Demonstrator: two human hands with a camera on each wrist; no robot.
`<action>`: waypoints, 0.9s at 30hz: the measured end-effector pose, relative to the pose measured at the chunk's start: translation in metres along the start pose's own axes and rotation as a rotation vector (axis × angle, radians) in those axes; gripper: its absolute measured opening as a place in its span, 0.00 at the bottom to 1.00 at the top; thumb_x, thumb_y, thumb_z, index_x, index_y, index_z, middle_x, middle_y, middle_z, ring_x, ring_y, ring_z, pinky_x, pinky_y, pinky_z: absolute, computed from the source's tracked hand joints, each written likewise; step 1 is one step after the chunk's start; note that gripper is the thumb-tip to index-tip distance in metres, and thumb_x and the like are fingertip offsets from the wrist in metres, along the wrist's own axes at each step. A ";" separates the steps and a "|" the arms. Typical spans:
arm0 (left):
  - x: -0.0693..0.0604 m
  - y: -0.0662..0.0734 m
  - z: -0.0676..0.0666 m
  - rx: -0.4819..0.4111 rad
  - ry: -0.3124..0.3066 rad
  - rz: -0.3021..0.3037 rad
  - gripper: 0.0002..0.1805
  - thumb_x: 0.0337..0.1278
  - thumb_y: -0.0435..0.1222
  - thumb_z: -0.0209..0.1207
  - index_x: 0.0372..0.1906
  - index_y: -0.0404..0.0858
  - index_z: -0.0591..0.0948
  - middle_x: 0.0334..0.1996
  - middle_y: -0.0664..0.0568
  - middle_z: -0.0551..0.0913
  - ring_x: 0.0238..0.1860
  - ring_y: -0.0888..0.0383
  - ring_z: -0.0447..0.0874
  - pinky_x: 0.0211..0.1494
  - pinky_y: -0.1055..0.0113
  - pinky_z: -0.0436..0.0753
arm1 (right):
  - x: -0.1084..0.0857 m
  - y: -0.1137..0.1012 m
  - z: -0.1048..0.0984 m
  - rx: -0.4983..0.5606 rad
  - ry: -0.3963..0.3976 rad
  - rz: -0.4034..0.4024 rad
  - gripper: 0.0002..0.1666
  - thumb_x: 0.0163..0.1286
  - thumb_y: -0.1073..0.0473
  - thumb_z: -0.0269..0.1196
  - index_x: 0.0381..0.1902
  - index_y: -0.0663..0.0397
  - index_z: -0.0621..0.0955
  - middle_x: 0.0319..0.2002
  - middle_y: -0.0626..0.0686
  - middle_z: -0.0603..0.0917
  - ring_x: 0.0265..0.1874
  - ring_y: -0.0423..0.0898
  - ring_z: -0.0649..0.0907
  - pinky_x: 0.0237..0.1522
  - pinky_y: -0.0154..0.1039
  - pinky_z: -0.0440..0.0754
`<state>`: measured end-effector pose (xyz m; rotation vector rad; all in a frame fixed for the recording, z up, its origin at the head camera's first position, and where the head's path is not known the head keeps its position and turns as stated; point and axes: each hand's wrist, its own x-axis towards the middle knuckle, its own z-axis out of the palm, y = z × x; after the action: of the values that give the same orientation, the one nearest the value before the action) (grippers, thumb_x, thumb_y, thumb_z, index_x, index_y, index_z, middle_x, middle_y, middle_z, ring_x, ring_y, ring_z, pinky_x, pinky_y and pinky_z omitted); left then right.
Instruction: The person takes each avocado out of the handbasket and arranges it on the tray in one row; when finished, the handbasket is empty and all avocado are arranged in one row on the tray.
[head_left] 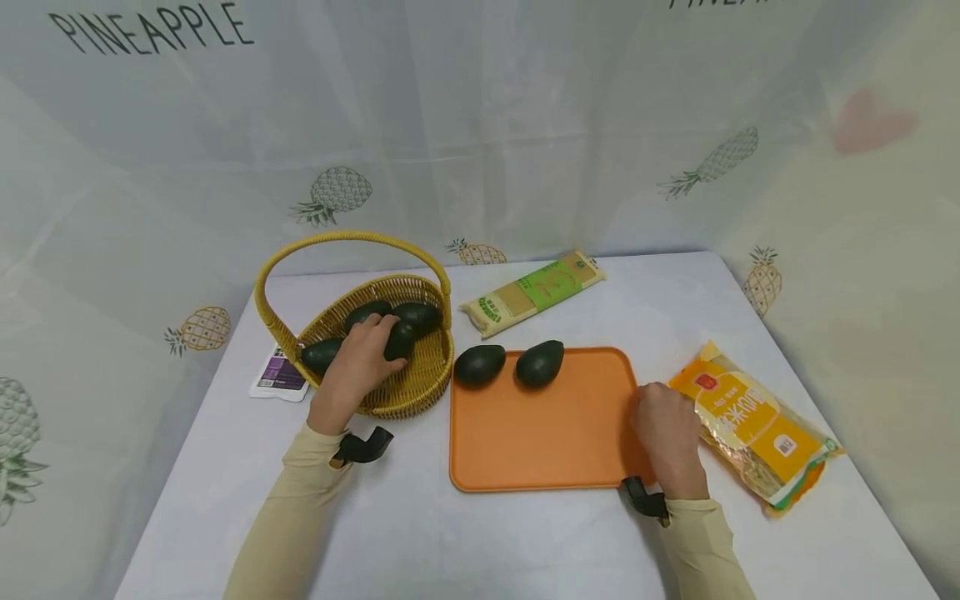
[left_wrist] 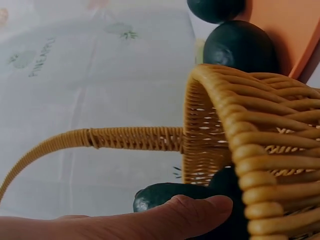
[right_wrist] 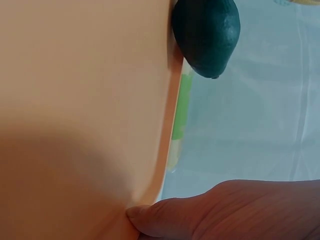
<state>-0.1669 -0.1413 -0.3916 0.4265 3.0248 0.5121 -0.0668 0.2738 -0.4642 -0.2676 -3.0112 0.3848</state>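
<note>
My left hand (head_left: 358, 360) reaches into a yellow wicker basket (head_left: 431, 387) and grips a dark green avocado (head_left: 401, 338), its thumb lying along the fruit in the left wrist view. Other avocados (head_left: 417, 317) lie around it in the basket. On the right, my right hand (head_left: 669, 427) holds the right edge of an orange tray (head_left: 540, 442); the right wrist view shows the thumb (right_wrist: 165, 215) over the rim. Two avocados (head_left: 540, 364) rest at the tray's back edge, the left one (head_left: 480, 366) by its corner next to the basket.
Behind the tray lies a long tan and green packet (head_left: 532, 293). A yellow and orange bag (head_left: 757, 427) is close to my right hand. A white and purple packet (head_left: 281, 375) sits partly under the basket's left side. The basket's tall handle (head_left: 352, 237) arches up at the back.
</note>
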 end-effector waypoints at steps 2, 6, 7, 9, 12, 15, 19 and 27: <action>0.000 0.001 -0.001 -0.002 -0.003 -0.001 0.40 0.60 0.34 0.76 0.74 0.26 0.72 0.70 0.26 0.74 0.69 0.27 0.76 0.70 0.36 0.80 | -0.001 0.000 -0.001 -0.002 -0.008 0.001 0.07 0.70 0.74 0.62 0.37 0.76 0.85 0.23 0.66 0.81 0.18 0.57 0.76 0.20 0.53 0.82; -0.002 0.004 -0.003 -0.006 0.000 -0.004 0.40 0.61 0.34 0.76 0.75 0.27 0.71 0.72 0.26 0.73 0.70 0.27 0.75 0.71 0.35 0.80 | -0.001 0.000 -0.001 0.002 -0.010 -0.006 0.07 0.70 0.74 0.62 0.37 0.75 0.86 0.24 0.66 0.82 0.19 0.57 0.76 0.20 0.54 0.82; -0.002 0.005 -0.004 -0.007 0.002 -0.003 0.41 0.60 0.34 0.76 0.75 0.27 0.72 0.72 0.26 0.73 0.70 0.27 0.75 0.71 0.35 0.79 | -0.001 0.000 -0.001 0.003 -0.009 -0.007 0.07 0.70 0.74 0.62 0.37 0.75 0.86 0.24 0.66 0.82 0.19 0.57 0.76 0.20 0.54 0.82; -0.002 0.006 -0.005 -0.012 0.010 0.006 0.41 0.60 0.34 0.76 0.75 0.27 0.72 0.72 0.26 0.73 0.70 0.28 0.75 0.71 0.35 0.79 | -0.001 0.000 -0.002 0.003 -0.007 -0.009 0.07 0.70 0.74 0.62 0.37 0.75 0.86 0.25 0.67 0.82 0.19 0.58 0.77 0.20 0.55 0.83; -0.003 0.008 -0.006 -0.021 0.018 0.022 0.40 0.60 0.34 0.76 0.74 0.27 0.72 0.71 0.27 0.74 0.70 0.28 0.75 0.71 0.36 0.80 | 0.000 0.000 -0.002 0.008 0.005 0.001 0.08 0.70 0.73 0.60 0.35 0.74 0.85 0.25 0.69 0.83 0.19 0.62 0.80 0.20 0.59 0.82; -0.005 0.011 -0.008 -0.035 0.022 0.031 0.40 0.60 0.35 0.76 0.74 0.27 0.72 0.71 0.27 0.74 0.70 0.28 0.75 0.71 0.36 0.80 | -0.001 0.000 -0.001 0.019 0.016 0.008 0.10 0.71 0.73 0.58 0.33 0.73 0.85 0.26 0.71 0.83 0.20 0.66 0.82 0.19 0.61 0.81; -0.007 0.014 -0.010 -0.034 0.033 0.047 0.40 0.61 0.34 0.76 0.74 0.28 0.73 0.71 0.26 0.74 0.69 0.28 0.75 0.70 0.36 0.80 | -0.001 0.002 0.000 0.024 0.026 0.005 0.10 0.70 0.73 0.58 0.33 0.72 0.85 0.26 0.70 0.83 0.20 0.66 0.82 0.19 0.61 0.80; -0.010 0.021 -0.012 -0.030 0.038 0.078 0.40 0.60 0.35 0.77 0.74 0.30 0.73 0.70 0.27 0.75 0.67 0.28 0.78 0.67 0.36 0.83 | -0.001 0.002 0.001 0.019 0.013 -0.001 0.09 0.70 0.73 0.59 0.34 0.70 0.87 0.26 0.69 0.84 0.20 0.64 0.81 0.19 0.60 0.81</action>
<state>-0.1530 -0.1288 -0.3732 0.5405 3.0420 0.5758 -0.0657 0.2753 -0.4656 -0.2667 -2.9931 0.4098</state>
